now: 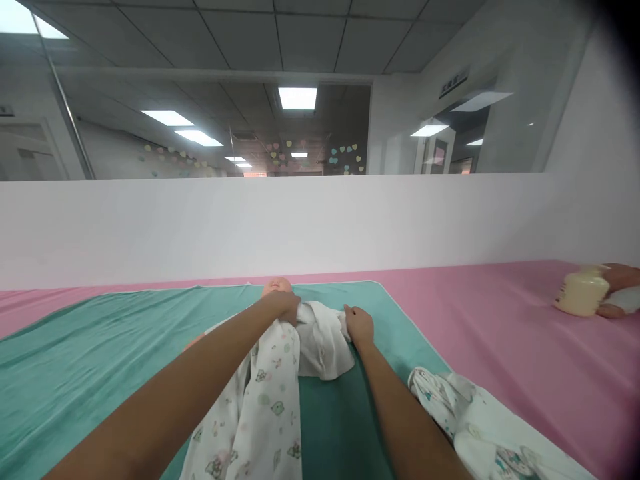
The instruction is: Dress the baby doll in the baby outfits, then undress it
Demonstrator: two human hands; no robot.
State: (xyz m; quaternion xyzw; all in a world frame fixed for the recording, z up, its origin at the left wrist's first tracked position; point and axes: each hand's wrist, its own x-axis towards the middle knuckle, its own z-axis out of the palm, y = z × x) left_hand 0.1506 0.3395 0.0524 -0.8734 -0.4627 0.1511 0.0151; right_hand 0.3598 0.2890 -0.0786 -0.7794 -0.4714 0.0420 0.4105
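A baby doll [277,285] lies face up on a teal cloth, only its head clearly showing beyond my left arm. Over its body is a white baby garment [277,400] with small printed figures, its lower part hanging toward me. My left hand [287,307] is closed on the garment close to the doll's neck, its fingertips partly hidden. My right hand [359,325] pinches the edge of a plain white part of the garment, which is stretched between both hands. The doll's arms are mostly hidden.
The teal cloth [125,353] lies over a pink mat [465,307]. A folded printed cloth [500,427] sits at the lower right. Farther right stand a yellowish pump bottle [583,291] and part of another doll [623,287]. A white wall [275,223] with glass above closes the back.
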